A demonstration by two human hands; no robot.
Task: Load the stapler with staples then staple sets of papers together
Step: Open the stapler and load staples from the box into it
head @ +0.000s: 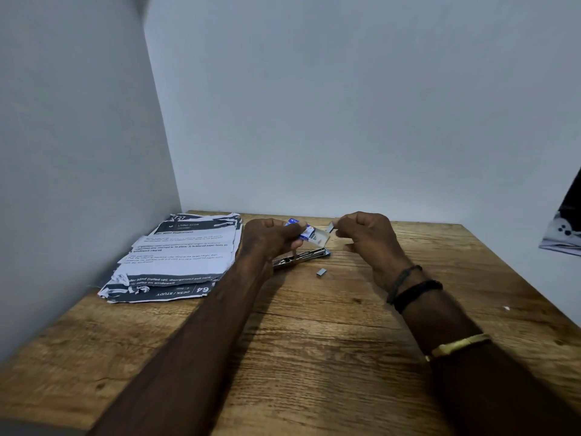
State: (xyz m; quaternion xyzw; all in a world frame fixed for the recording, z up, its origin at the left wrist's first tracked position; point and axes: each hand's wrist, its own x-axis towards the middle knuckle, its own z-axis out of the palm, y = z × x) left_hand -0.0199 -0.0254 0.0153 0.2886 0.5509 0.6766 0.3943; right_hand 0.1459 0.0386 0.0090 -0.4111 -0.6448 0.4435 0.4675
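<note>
The desk point(314, 357) sits in a corner: its left edge meets the left wall point(78, 152) and its far edge meets the back wall point(345, 105). The stack of papers point(185, 253) lies at the far left, close to the left wall, with ragged, torn edges. Bare wood runs from the right hand point(367, 237) to the desk's right edge, broken only by 1 small white speck point(506, 308).

The left hand point(273, 237) grips the blue and white staple box point(306, 231), held above the desk with its open tray end facing right. The right hand pinches a short staple strip point(330, 228) between thumb and forefinger, just beside the tray end. The stapler point(301, 258) lies opened flat on the desk beneath the box; the left hand hides its left part. 1 loose staple strip point(321, 272) lies on the wood just in front of the stapler.

A dark object point(566, 225) is cut off at the frame's right edge and cannot be identified. The box print is too blurred to read.

Legible on the papers: "LIVING ROOM", "DESK / STUDY", "64", "727".
</note>
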